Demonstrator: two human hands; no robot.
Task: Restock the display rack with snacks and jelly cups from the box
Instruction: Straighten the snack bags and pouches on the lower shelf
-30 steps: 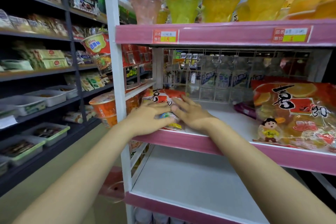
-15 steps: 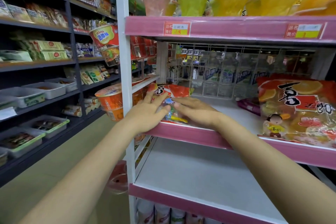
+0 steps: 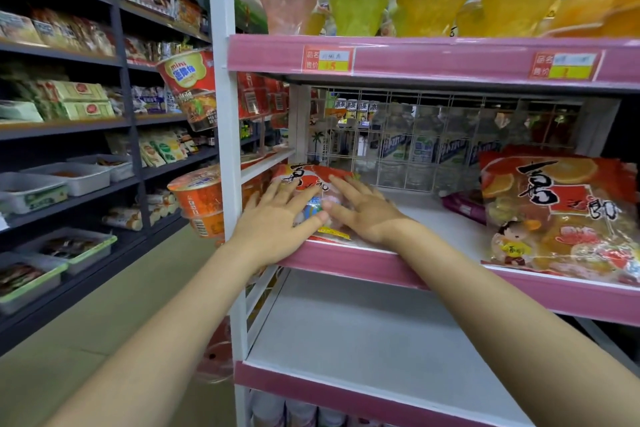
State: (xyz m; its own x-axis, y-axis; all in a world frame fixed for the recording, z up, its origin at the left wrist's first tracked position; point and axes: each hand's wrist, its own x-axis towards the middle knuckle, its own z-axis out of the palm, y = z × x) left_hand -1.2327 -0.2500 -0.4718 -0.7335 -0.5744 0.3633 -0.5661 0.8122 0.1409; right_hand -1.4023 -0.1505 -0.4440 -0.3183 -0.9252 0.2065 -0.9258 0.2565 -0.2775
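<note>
Head view: we find both hands on a snack bag [image 3: 313,180] lying at the left end of the rack's middle shelf [image 3: 433,229], close to the white upright [image 3: 225,163]. The left hand [image 3: 277,222] rests flat on the bag, fingers straight and spread, gripping nothing. The right hand [image 3: 363,210] lies beside it, fingers likewise extended over the bag, thumb touching the left fingertips. A second, larger bag [image 3: 561,211] stands at the right end of the same shelf, well apart. Jelly cups [image 3: 356,0] line the top shelf above two price tags [image 3: 327,59]. The lower shelf [image 3: 363,340] shows bare white board.
</note>
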